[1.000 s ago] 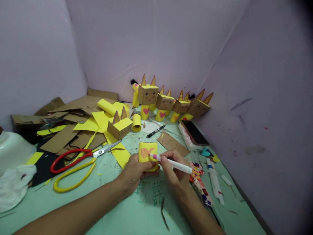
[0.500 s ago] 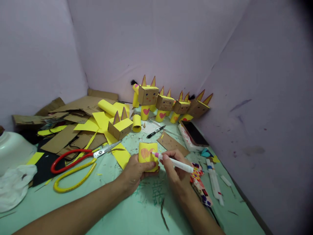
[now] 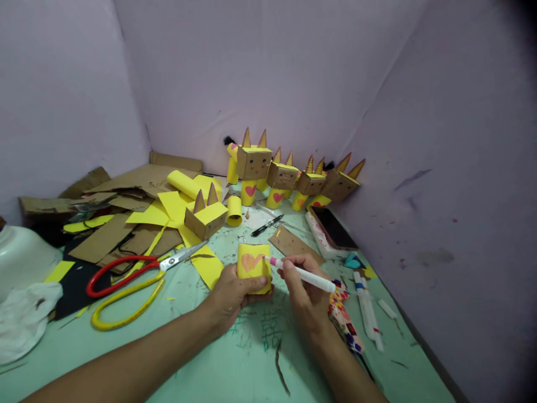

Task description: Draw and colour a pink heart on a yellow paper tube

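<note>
My left hand (image 3: 239, 292) is closed round the lower part of a yellow paper tube (image 3: 254, 251), thumb across its front. A filled pinkish-orange heart shape shows on the tube, with a second outline to its right. Pinched in my right hand (image 3: 304, 280) is a white marker (image 3: 312, 278) with a pink collar, its tip at the right part of the tube's face. Behind the hands lie a black pen (image 3: 267, 225) and a brown cardboard piece (image 3: 296, 245). Large scissors (image 3: 161, 266) with red and yellow handles rest open to the left.
Several cardboard animal figures (image 3: 254, 163) with pointed ears stand at the back wall. A loose cardboard head (image 3: 206, 221) and cardboard scraps (image 3: 126, 187) lie left. On the right are a phone (image 3: 335, 226), markers (image 3: 368, 310) and a patterned cloth (image 3: 346, 319).
My right hand and the marker have shifted slightly right across the tube. My left hand holds the tube in nearly the same place.
</note>
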`<state>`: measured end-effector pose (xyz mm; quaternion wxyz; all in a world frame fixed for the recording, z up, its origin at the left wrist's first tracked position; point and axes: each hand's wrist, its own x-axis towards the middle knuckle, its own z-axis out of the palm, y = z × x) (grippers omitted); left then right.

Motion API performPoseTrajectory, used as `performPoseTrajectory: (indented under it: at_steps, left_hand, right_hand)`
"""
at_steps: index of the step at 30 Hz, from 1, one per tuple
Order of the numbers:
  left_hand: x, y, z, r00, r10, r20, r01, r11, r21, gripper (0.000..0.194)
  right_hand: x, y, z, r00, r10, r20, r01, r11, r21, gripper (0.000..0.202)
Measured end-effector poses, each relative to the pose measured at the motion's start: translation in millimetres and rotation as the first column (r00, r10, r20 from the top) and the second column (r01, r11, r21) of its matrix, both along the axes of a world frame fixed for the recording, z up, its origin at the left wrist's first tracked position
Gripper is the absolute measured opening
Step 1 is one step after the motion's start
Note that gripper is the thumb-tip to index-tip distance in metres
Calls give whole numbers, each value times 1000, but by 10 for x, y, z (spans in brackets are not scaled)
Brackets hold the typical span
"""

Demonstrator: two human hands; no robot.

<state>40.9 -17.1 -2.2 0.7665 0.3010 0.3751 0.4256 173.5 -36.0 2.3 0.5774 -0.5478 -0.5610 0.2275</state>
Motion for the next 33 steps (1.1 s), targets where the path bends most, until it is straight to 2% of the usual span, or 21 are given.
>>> performPoseTrajectory:
  at_steps: [15,22,28,33]
  left_hand:
    - [0,-10,35,1000,-1,5,1,1000,8,47]
    - [-9,-3,-17,1000,-6,20,6,1000,10,46]
    - [-2,5,-42,999,-18,35,17,1000,22,41]
    - [2,3,-23,1000,-6,23,5,1000,13,43]
  right_hand:
    - [19,9,-39,1000,-3,-20,2,999,-32,20]
    - [7,13,-3,1000,-18,-4,18,1000,-22,21]
    - [-5,-12,-1,999,34,39,-35,999,5,22]
    - [-10,0,4,1000,-6,22,6,1000,2,23]
